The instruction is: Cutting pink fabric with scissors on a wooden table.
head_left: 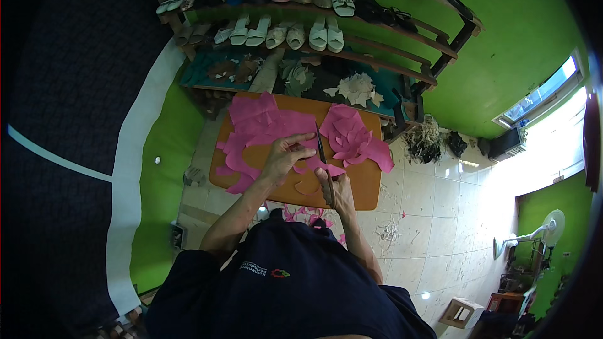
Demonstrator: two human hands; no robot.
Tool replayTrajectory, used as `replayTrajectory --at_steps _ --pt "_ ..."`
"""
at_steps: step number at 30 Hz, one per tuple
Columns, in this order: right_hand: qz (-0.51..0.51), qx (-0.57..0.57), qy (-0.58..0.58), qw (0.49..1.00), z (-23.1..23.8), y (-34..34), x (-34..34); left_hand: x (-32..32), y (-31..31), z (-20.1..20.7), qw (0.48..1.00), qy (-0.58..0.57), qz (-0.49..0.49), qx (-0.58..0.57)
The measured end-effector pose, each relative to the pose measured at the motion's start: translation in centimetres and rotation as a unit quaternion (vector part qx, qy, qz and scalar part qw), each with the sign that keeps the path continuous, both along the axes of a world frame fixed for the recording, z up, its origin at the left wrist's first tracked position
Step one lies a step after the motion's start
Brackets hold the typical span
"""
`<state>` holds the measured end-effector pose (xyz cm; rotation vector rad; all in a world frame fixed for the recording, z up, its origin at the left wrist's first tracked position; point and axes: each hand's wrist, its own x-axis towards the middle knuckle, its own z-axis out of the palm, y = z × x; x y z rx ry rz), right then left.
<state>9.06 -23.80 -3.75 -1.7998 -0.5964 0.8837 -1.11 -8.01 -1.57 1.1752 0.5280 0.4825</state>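
Observation:
My right hand grips a pair of scissors, whose dark blades point away from me over an orange-brown table. Between my left hand's thumb and fingers is a piece of pink sheet material, which reaches across to the scissors. Whether the blades are parted is hard to make out. Beyond and left of my left hand lies a larger pink sheet with irregular edges. On the right side of the table rests a heap of cut pink pieces. A thin curled offcut lies near the front.
A wooden shoe rack with rows of shoes and sandals stands behind the table. Its lowest shelf holds grey and cream cut pieces. Scraps litter the tiled floor. A white fan stands at the right, and a small wooden stool sits lower right.

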Motion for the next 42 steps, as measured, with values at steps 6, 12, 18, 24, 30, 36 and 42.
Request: replayTrajectory --at_steps 6,12,18,24,30,36,42 --pt "-0.007 0.046 0.030 0.998 -0.6 0.1 -0.3 -0.4 0.4 -0.4 1.000 0.008 -0.025 0.018" --pt "0.009 0.040 -0.048 0.998 -0.6 0.0 0.2 -0.4 0.4 -0.5 0.999 0.019 -0.039 0.028" --pt "0.008 -0.005 -0.018 1.000 -0.5 -0.5 0.3 -0.4 0.8 -0.9 0.998 0.021 -0.049 0.013" --pt "-0.013 0.045 -0.009 0.999 -2.2 -1.0 -0.5 -1.0 1.0 -2.1 0.998 0.031 -0.059 0.002" --pt "0.039 -0.068 -0.051 0.996 -2.8 -2.6 -0.9 -1.9 0.7 -4.1 0.995 0.061 -0.077 -0.027" --pt "0.006 -0.025 -0.046 0.999 -4.3 -4.9 -2.1 -2.4 0.0 -7.3 0.983 0.103 -0.135 -0.066" --pt "-0.002 -0.121 0.115 0.986 -4.6 -8.7 -2.1 1.0 -0.4 -8.9 0.977 0.112 -0.158 -0.085"
